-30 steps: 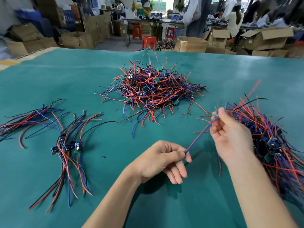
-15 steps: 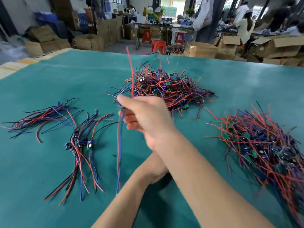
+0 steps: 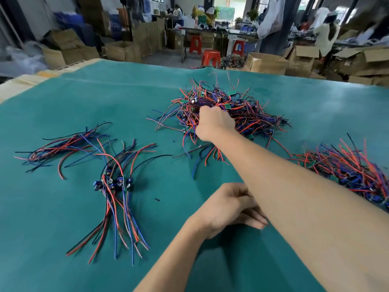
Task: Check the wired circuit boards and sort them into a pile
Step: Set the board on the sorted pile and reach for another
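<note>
A big tangle of wired circuit boards [image 3: 248, 114], with red, blue and black leads, lies at the middle of the green table [image 3: 109, 98]. My right hand [image 3: 212, 123] reaches across into its left side. The fingers are curled down among the wires, apparently around one wired board; the fingertips are hidden. My left hand [image 3: 229, 205] rests on the cloth near me, fingers relaxed and empty, partly covered by my right forearm. A second heap of boards [image 3: 353, 169] lies at the right. A small laid-out group of boards [image 3: 114, 182] lies at the left.
A loose bundle of bare wires [image 3: 63, 146] lies at the far left. Beyond the table's far edge stand cardboard boxes [image 3: 265, 63] and red stools [image 3: 210, 57]. People work at benches in the background.
My right hand carried a wired board from the right heap across in front of me and has gone down into the middle tangle. My left hand let go of the wire and settled on the cloth.
</note>
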Demonstrator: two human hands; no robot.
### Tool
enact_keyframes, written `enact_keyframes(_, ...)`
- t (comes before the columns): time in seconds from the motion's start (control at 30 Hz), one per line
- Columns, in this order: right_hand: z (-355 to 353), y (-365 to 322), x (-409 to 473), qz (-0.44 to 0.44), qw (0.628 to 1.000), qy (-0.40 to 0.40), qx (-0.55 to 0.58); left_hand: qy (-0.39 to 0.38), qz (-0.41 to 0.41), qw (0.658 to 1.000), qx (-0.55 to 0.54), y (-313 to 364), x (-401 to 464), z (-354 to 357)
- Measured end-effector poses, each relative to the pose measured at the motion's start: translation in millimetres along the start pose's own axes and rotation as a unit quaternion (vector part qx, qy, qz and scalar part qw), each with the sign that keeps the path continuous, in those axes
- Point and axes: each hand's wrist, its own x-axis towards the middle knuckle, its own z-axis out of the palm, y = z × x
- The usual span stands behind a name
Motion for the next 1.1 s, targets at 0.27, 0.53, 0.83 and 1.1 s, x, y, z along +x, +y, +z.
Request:
enact_keyframes(0.27,-2.2,32.2,-16.8,0.016,0.977,0.058,0.203,-0.059,-0.005,0.996,-0.066,10.1,-9.7,0.5)
enact_keyframes(0.53,-65.6,95.6,-107.3,0.021,0.622,-0.034,0.782,-0.053,-0.002,0.985,-0.166,12.7,-8.9,0.5)
enact_keyframes(0.83,-5.7,118.9,-162.2,0.158,0.626,-0.093,0.758,-0.016,-0.01,0.977,-0.214,17.3,-5.7,0.4)
enact_keyframes(1.1,8.2,120.5,-158.8,0.212,0.609,-0.092,0.759,-0.011,0.047,0.989,-0.137,10.8,-11.7,3.7)
